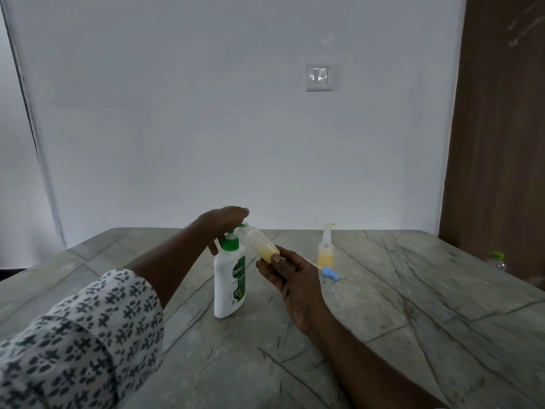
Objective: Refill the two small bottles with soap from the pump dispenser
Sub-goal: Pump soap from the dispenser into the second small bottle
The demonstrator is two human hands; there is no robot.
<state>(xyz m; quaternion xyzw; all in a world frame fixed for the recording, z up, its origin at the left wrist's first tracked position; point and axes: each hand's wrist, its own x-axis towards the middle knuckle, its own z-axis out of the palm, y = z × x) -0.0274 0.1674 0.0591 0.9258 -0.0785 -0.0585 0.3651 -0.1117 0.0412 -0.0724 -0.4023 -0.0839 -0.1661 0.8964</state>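
Observation:
A white pump dispenser (229,283) with a green collar and green label stands upright on the marble table (383,320). My left hand (219,224) lies flat on top of its pump head and presses it. My right hand (290,274) grips a small clear bottle (263,246), tilted, its open mouth up against the green nozzle. Yellow soap fills its lower end. A second small bottle (326,252) with a white spray top stands upright to the right, partly full of yellow soap. A blue spray cap (329,273) with its tube lies on the table in front of that bottle.
A wall with a light switch (319,76) rises behind the table's far edge. A wooden panel (501,128) stands at the right. A clear bottle with a green cap (497,259) sits past the table's right edge.

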